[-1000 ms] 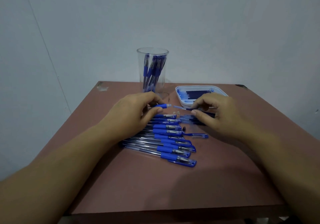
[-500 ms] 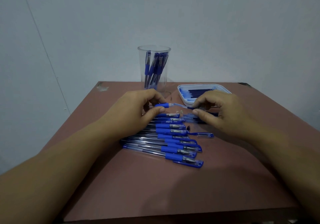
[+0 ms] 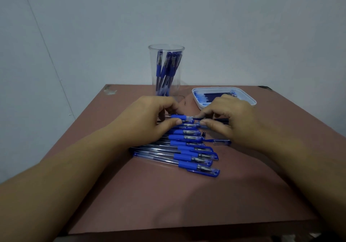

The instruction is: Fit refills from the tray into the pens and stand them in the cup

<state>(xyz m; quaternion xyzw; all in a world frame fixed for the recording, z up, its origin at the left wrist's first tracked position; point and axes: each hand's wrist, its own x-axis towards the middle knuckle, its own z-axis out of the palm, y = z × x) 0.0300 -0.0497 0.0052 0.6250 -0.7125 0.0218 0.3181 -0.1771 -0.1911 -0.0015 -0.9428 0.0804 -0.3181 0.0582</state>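
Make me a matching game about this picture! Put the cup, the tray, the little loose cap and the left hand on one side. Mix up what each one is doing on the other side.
Things
1. cup
2. tray
3. loose cap
4. left hand

What it is doing
A. holds dark refills
B. lies on the table beside the row of pens
C. grips a pen
D. has blue pens standing in it

Pairs: 1-D, 2-A, 3-B, 4-C
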